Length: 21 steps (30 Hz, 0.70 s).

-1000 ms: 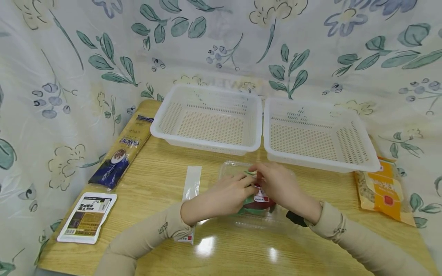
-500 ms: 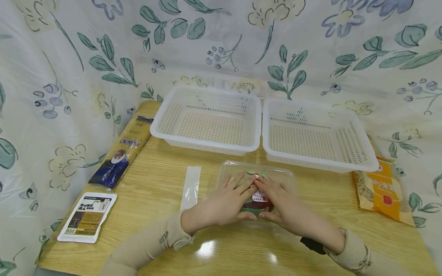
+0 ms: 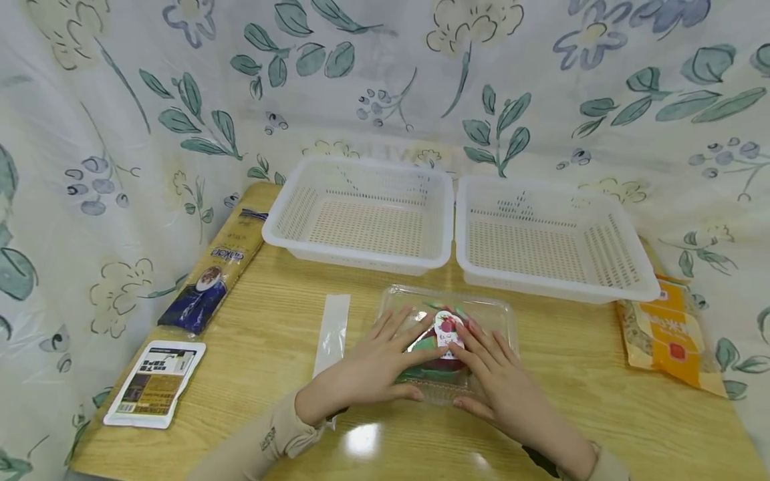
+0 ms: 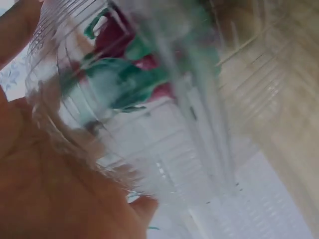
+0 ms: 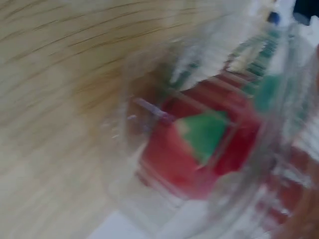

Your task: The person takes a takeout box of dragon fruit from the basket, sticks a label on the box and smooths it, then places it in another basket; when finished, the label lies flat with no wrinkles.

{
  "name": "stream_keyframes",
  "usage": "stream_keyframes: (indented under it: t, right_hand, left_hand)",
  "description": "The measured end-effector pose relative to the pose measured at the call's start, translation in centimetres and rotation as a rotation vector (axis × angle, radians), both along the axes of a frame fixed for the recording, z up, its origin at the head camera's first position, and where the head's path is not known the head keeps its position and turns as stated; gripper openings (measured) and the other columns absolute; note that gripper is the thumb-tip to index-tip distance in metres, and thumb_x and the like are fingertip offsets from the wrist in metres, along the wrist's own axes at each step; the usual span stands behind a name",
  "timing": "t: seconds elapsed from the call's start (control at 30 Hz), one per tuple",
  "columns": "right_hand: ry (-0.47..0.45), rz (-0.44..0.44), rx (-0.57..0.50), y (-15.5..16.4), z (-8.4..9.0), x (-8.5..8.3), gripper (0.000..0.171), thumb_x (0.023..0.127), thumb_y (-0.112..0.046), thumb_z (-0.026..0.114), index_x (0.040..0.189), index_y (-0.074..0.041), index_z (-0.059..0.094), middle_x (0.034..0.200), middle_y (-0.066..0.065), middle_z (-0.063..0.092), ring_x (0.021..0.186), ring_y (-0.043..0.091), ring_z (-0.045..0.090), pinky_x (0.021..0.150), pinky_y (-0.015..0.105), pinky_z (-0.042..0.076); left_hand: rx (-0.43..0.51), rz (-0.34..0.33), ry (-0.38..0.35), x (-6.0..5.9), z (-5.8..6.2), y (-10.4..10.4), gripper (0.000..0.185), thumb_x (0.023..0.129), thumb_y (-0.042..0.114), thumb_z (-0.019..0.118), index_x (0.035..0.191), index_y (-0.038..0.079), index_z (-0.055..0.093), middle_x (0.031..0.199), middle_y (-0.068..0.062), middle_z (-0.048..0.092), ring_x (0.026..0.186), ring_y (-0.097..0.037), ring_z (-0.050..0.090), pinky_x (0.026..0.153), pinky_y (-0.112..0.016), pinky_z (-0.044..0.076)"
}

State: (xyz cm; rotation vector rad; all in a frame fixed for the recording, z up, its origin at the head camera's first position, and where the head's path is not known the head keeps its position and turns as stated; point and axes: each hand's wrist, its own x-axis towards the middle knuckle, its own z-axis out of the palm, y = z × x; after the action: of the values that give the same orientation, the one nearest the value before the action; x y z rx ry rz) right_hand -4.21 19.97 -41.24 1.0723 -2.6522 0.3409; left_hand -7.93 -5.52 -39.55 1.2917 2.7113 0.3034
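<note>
Left hand (image 3: 375,364): fingers splayed and straight over the clear container (image 3: 444,389), gripping nothing.
Right hand (image 3: 508,384): spread just as wide, thumb out; its wrist view is blurred.
Container: flat on the table (image 3: 259,361), just in front of two white baskets, left basket (image 3: 361,259) and right basket (image 3: 556,286); white sticker (image 3: 448,327) between the index fingers.
Lid worry: uneven pressure could well buckle thin plastic or pop an edge; whether it's latched, can't tell.
Slide worry: a sideways shove might send it across this shiny top into the pale strip (image 3: 333,331).
Tabletop: glossy wood grain; gold-and-blue packet (image 3: 210,280) and white-edged pack (image 3: 155,384) left, orange bag (image 3: 670,337) right.
Room: flower-print curtain (image 3: 385,60) behind and alongside.
</note>
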Motion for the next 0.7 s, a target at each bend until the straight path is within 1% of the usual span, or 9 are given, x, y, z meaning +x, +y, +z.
stream_keyframes:
  t: [0.1, 0.2, 0.27, 0.33, 0.37, 0.47, 0.53, 0.6, 0.7]
  right_hand:
    - [0.028, 0.012, -0.079, 0.1, -0.4, -0.1, 0.062, 0.089, -0.054, 0.056, 0.13, -0.008, 0.056, 0.152, 0.017, 0.039, 0.15, 0.024, 0.019, 0.124, 0.031, -0.005]
    - [0.024, -0.01, -0.151, 0.2, -0.7, -0.1, 0.053, 0.096, -0.054, 0.045, 0.126, -0.013, 0.06, 0.151, 0.016, 0.042, 0.15, 0.024, 0.019, 0.124, 0.031, -0.004]
    - [0.012, -0.065, -0.205, 0.2, -1.0, 0.0, 0.05, 0.098, -0.051, 0.042, 0.128, -0.016, 0.06, 0.15, 0.014, 0.044, 0.15, 0.024, 0.019, 0.124, 0.029, -0.005]
    - [-0.003, -0.143, -0.266, 0.1, -1.3, 0.2, 0.046, 0.099, -0.048, 0.042, 0.13, -0.018, 0.06, 0.149, 0.014, 0.045, 0.149, 0.027, 0.02, 0.123, 0.028, -0.005]
    - [-0.015, -0.187, -0.302, 0.1, -1.5, 0.4, 0.044, 0.099, -0.045, 0.046, 0.131, -0.018, 0.059, 0.148, 0.015, 0.046, 0.149, 0.029, 0.021, 0.123, 0.028, -0.004]
    - [-0.089, -0.299, -0.425, -0.2, -1.9, 0.8, 0.043, 0.093, -0.029, 0.061, 0.135, -0.016, 0.057, 0.149, 0.02, 0.043, 0.147, 0.037, 0.021, 0.123, 0.051, 0.011]
    - [-0.168, -0.356, -0.506, -0.3, -1.9, 1.0, 0.054, 0.089, -0.02, 0.067, 0.14, -0.014, 0.051, 0.153, 0.022, 0.036, 0.147, 0.043, 0.018, 0.114, 0.067, 0.018]
    - [-0.248, -0.404, -0.574, -0.3, -1.9, 1.1, 0.068, 0.085, -0.013, 0.07, 0.147, -0.014, 0.042, 0.157, 0.022, 0.028, 0.145, 0.049, 0.015, 0.102, 0.079, 0.021]
    - [-0.369, -0.451, -0.649, -0.1, -1.8, 1.2, 0.081, 0.086, -0.012, 0.069, 0.154, -0.016, 0.025, 0.161, 0.02, 0.016, 0.143, 0.054, 0.013, 0.1, 0.081, 0.018]
  left_hand:
    - [0.036, -0.017, -0.016, 0.0, 0.1, -0.2, 0.066, 0.085, 0.058, 0.059, 0.145, 0.038, 0.043, 0.164, -0.009, 0.011, 0.149, -0.044, 0.005, 0.119, -0.061, 0.01]
    - [0.071, 0.001, -0.031, 0.1, 0.0, -0.3, 0.062, 0.086, 0.055, 0.06, 0.144, 0.036, 0.046, 0.163, -0.011, 0.012, 0.149, -0.044, 0.004, 0.119, -0.062, 0.009]
    - [0.114, 0.056, -0.055, 0.3, -0.3, -0.2, 0.066, 0.086, 0.055, 0.061, 0.145, 0.034, 0.044, 0.163, -0.012, 0.012, 0.149, -0.044, 0.003, 0.118, -0.063, 0.009]
    - [0.185, 0.136, -0.09, 0.5, -0.8, -0.1, 0.069, 0.087, 0.053, 0.062, 0.148, 0.03, 0.041, 0.163, -0.013, 0.011, 0.15, -0.043, 0.002, 0.117, -0.065, 0.011]
    - [0.228, 0.181, -0.111, 0.7, -1.1, 0.0, 0.07, 0.087, 0.052, 0.062, 0.149, 0.027, 0.039, 0.163, -0.014, 0.009, 0.15, -0.041, 0.001, 0.116, -0.066, 0.011]
    - [0.373, 0.302, -0.155, 1.3, -1.8, 0.5, 0.072, 0.089, 0.046, 0.064, 0.149, 0.018, 0.037, 0.163, -0.016, 0.005, 0.15, -0.041, -0.001, 0.114, -0.07, 0.012]
    - [0.452, 0.366, -0.197, 1.6, -2.1, 0.8, 0.073, 0.089, 0.041, 0.065, 0.15, 0.014, 0.036, 0.163, -0.017, 0.001, 0.15, -0.041, -0.004, 0.113, -0.071, 0.012]
    - [0.524, 0.416, -0.244, 1.7, -2.3, 1.0, 0.075, 0.088, 0.037, 0.068, 0.15, 0.011, 0.034, 0.163, -0.017, -0.002, 0.149, -0.043, -0.006, 0.109, -0.075, 0.014]
    - [0.607, 0.487, -0.334, 1.9, -2.5, 1.0, 0.082, 0.087, 0.034, 0.071, 0.153, 0.013, 0.027, 0.164, -0.012, -0.007, 0.149, -0.043, -0.006, 0.104, -0.079, 0.016]
